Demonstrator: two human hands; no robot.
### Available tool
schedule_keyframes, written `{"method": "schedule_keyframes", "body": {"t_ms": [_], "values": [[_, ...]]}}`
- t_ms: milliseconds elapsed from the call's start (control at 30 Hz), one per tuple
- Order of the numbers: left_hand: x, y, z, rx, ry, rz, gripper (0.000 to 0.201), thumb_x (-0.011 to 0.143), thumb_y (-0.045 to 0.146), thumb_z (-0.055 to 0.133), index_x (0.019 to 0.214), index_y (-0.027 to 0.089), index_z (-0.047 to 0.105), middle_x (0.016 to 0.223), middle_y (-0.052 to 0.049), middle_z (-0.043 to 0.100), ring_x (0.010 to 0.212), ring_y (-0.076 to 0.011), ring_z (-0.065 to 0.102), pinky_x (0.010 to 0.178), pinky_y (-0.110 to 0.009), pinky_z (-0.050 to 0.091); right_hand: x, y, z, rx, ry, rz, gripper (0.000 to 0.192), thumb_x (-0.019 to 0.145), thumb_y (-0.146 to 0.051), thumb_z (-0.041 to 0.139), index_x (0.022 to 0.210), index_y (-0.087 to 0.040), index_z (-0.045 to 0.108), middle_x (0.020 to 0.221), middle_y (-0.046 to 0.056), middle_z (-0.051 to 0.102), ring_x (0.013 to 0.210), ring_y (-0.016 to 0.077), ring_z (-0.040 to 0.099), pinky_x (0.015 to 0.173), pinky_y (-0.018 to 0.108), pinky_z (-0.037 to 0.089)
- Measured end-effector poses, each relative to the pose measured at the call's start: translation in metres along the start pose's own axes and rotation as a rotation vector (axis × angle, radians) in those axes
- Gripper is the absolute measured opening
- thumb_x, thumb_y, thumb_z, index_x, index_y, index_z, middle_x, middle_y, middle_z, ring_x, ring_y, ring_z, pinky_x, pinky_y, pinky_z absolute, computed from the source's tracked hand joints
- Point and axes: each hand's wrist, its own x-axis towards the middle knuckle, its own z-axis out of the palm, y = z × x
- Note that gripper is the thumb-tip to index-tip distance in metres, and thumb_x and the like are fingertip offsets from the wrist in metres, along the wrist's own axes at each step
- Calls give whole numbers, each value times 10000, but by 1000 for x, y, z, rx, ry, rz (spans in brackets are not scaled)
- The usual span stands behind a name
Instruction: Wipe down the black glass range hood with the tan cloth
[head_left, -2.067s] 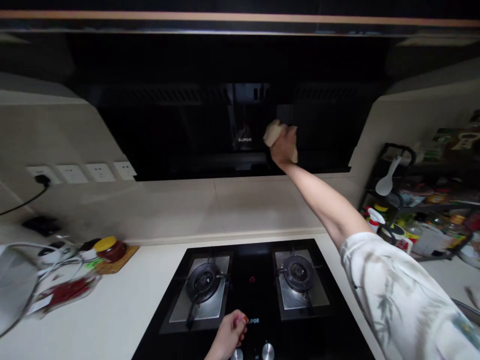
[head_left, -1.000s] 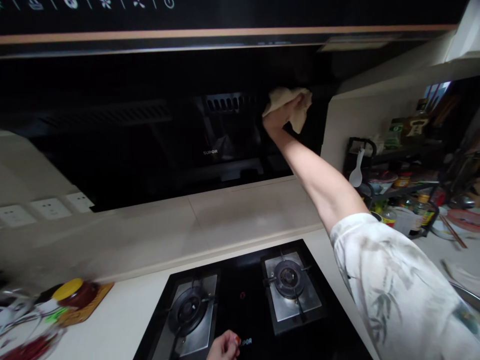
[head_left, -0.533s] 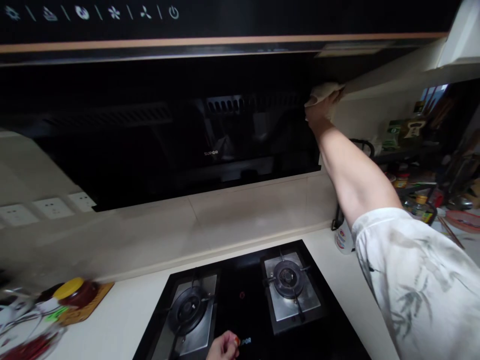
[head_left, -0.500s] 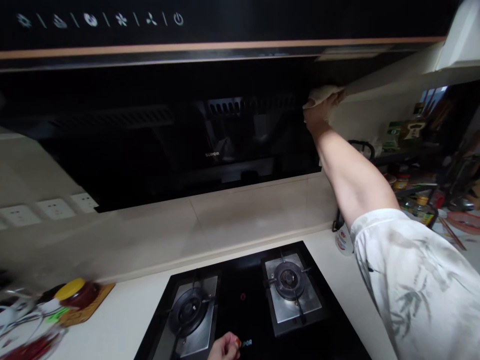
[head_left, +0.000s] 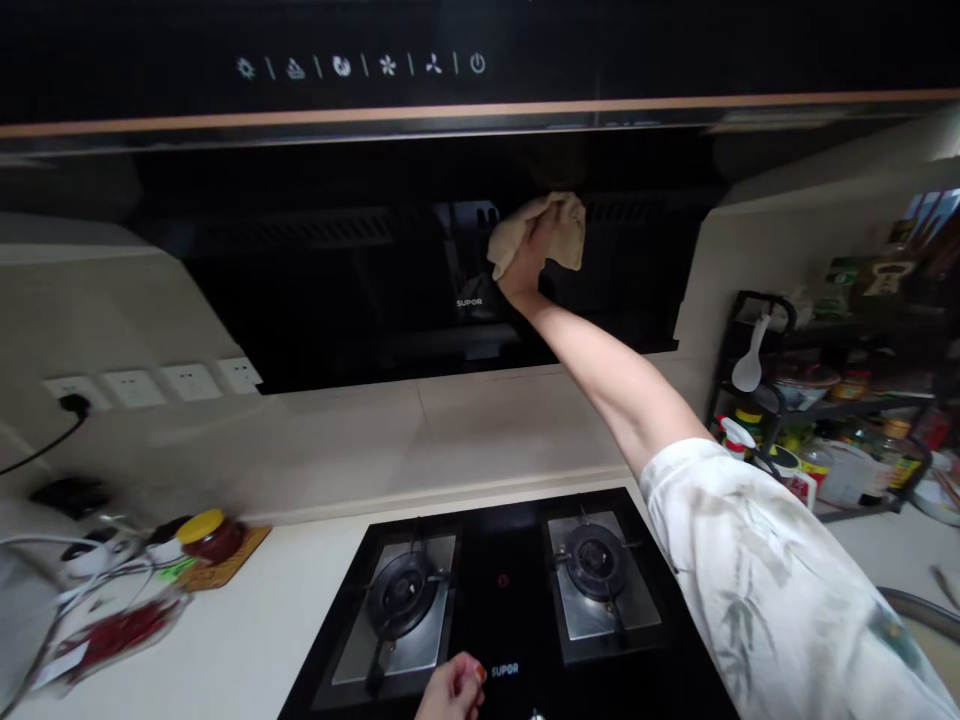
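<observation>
My right hand (head_left: 531, 252) holds a beige cloth (head_left: 568, 232) against the glossy black front panel of the range hood (head_left: 360, 320), just above and right of its logo. The cloth spreads out on both sides of the fingers. Low in the view, my left hand (head_left: 453, 688) hovers at the front of the black gas hob (head_left: 480, 560), its fingers curled in. A small orange-red spot shows at a fingertip; I see no object in that hand. The hob has two burners, the left burner (head_left: 403, 595) and the right burner (head_left: 595, 562).
A black rack (head_left: 825, 410) of bottles and jars stands at the right, with a white spoon (head_left: 748, 365) hanging on it. At the left are a yellow-lidded jar (head_left: 210, 535), a bag of red food (head_left: 124, 635), cables, and wall sockets (head_left: 191, 382).
My right hand has moved left with the cloth, from the hood's right end toward its middle. The view has turned right. My left hand stays curled over the hob.
</observation>
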Motion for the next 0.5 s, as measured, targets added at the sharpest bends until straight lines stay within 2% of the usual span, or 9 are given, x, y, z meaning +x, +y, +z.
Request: {"method": "schedule_keyframes", "body": {"t_ms": [67, 133, 233, 300, 333, 400, 500], "values": [[-3, 8, 2, 3, 21, 1, 846, 529, 989, 756, 797, 217, 536, 667, 34, 545, 558, -80, 455, 525, -223, 297, -18, -11, 9, 17, -75, -93, 625, 1189, -257, 239, 1773, -38, 206, 1849, 79, 117, 1703, 192, -4, 1455, 431, 170], [-6, 18, 4, -1, 39, 2, 852, 515, 986, 758, 797, 212, 539, 666, 35, 544, 561, -78, 459, 531, -217, 299, -27, -5, 13, 13, -149, -186, 610, 1176, -227, 239, 1779, -131, 243, 1847, 20, 160, 1692, 176, 20, 1444, 467, 193], [-9, 34, 5, -12, 47, 19, 834, 536, 960, 771, 810, 205, 547, 677, 35, 553, 576, -79, 478, 548, -210, 304, -28, 31, 9, -33, -217, -310, 657, 1122, -134, 299, 1776, -188, 312, 1840, 25, 196, 1709, 202, 147, 1438, 543, 176], [-10, 40, 4, -15, 45, 29, 804, 568, 932, 767, 830, 202, 558, 695, 30, 565, 596, -86, 496, 564, -213, 323, -23, 66, 1, -54, -246, -350, 755, 1049, -46, 335, 1767, -277, 356, 1850, -1, 149, 1733, 236, 148, 1414, 625, 192], [-10, 42, 3, -12, 45, 29, 787, 581, 918, 763, 837, 202, 561, 702, 28, 569, 605, -90, 503, 570, -217, 331, -20, 86, -5, -50, -248, -327, 809, 1015, -26, 356, 1768, -321, 351, 1851, -16, 139, 1743, 252, 133, 1402, 667, 181], [-10, 43, 1, -7, 51, 29, 751, 601, 886, 762, 843, 203, 563, 714, 23, 576, 616, -96, 511, 578, -223, 340, -14, 125, -17, -56, -200, -186, 868, 984, -41, 395, 1786, -355, 292, 1850, 6, 143, 1756, 276, 101, 1371, 739, 136], [-6, 48, -10, -16, 80, 60, 672, 661, 814, 770, 853, 203, 567, 735, 14, 596, 623, -103, 525, 584, -224, 352, -10, 180, -31, -29, -28, 195, 758, 1062, -201, 350, 1803, -323, 245, 1857, 64, 60, 1771, 247, 30, 1371, 714, 149]]}}
